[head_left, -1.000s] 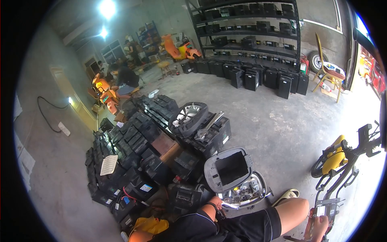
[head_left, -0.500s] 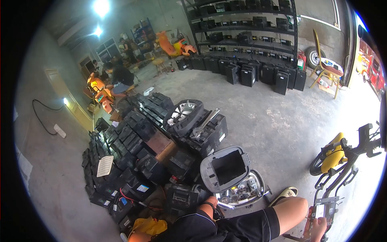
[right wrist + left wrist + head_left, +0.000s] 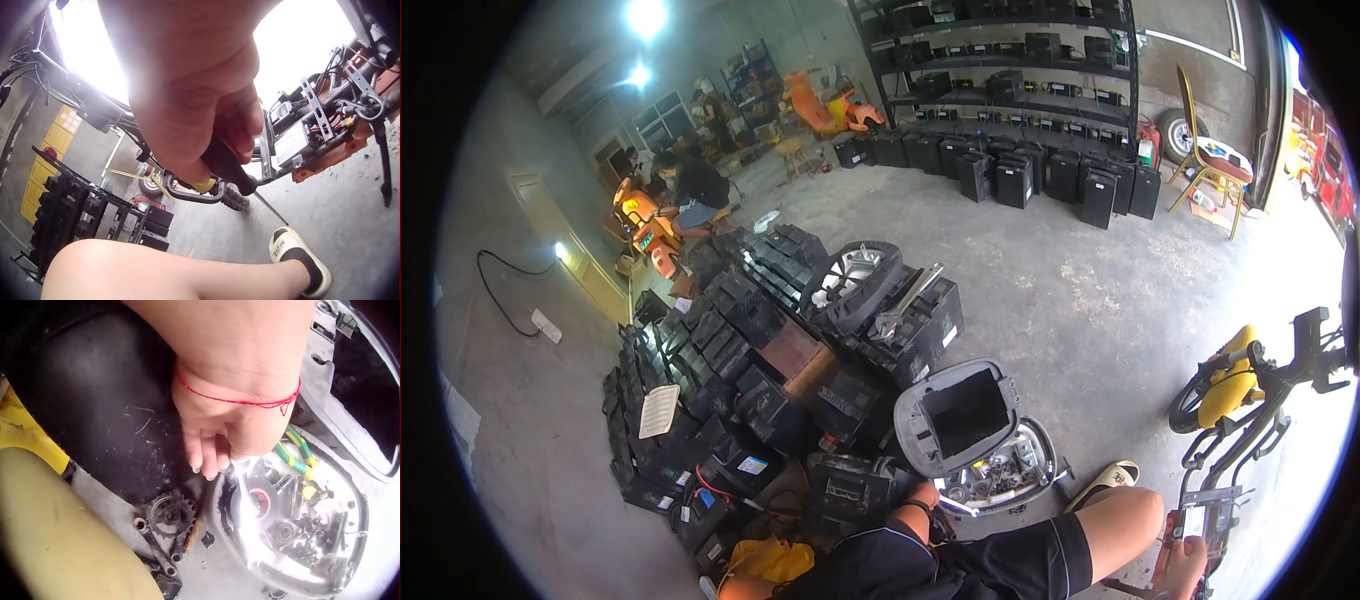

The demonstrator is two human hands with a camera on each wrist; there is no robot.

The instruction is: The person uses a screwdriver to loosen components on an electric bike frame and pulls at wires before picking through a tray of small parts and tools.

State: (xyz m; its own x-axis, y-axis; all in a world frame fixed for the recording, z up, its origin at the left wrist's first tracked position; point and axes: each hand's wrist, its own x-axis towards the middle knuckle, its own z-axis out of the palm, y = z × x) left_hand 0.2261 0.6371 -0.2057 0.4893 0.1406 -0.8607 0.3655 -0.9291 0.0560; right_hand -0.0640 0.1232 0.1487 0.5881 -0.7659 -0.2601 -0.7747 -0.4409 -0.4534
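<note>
In the left wrist view my left hand [image 3: 240, 406], with a red string at the wrist, grips one end of a shiny metal tool [image 3: 245, 494]. That tool lies across the near side of a light tray [image 3: 300, 584] of small parts, tape and green-yellow pliers [image 3: 294, 456]. The head view has the same hand [image 3: 922, 494] beside the tray. My right hand [image 3: 194, 100] holds a dark-handled screwdriver [image 3: 228, 165], its thin shaft pointing down toward the floor. In the head view this hand [image 3: 1185, 568] is by the bike frame [image 3: 1240, 440].
Black battery cases [image 3: 775, 415] are piled to the left, with a wheel [image 3: 850, 285] and large wrench on top. A grey cover [image 3: 955, 415] leans over the tray. Shelving [image 3: 1010, 70] and a chair [image 3: 1220, 165] stand farther off. A person [image 3: 695, 185] sits by an orange scooter.
The head view has turned slightly, so most of the room sits a little farther left and higher. Both hands keep their holds and have hardly moved relative to the tray and bike.
</note>
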